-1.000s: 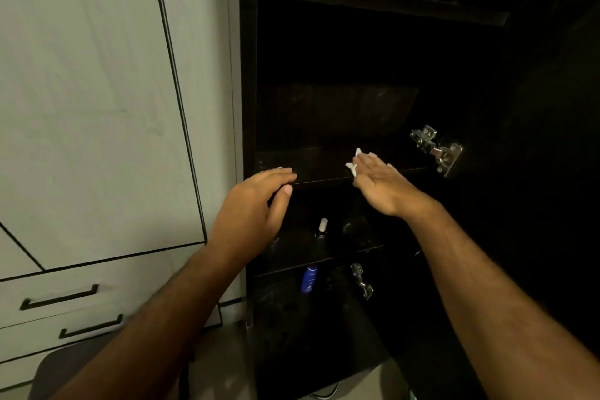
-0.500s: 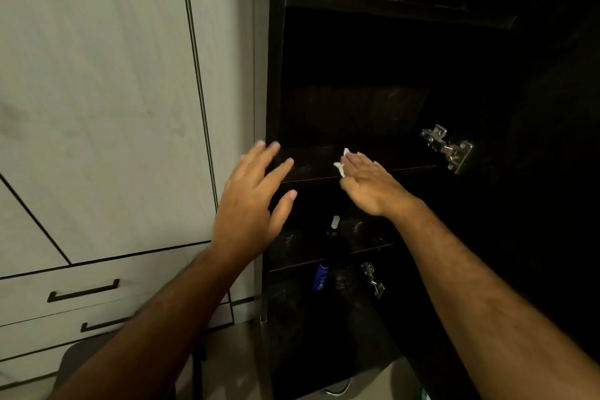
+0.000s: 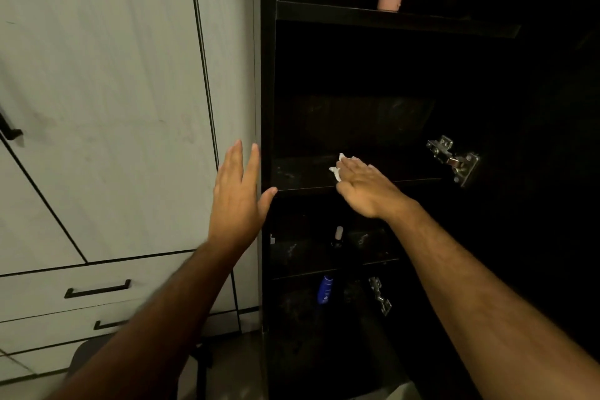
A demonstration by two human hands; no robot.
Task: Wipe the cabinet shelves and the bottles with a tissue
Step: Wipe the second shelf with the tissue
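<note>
The left hand (image 3: pixel 238 201) has lifted off the shelf (image 3: pixel 302 172) front edge, fingers straight; the right hand (image 3: pixel 367 188) still presses the tissue (image 3: pixel 336 169) flat there.

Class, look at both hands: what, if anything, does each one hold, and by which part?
Right hand presses a crumpled white tissue flat beneath its fingers onto the dark cabinet shelf. Left hand holds nothing.

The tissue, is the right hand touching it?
Touching. The head view shows the right hand lying flat on the white tissue, pressing it on the shelf; only its edges peek out.
</note>
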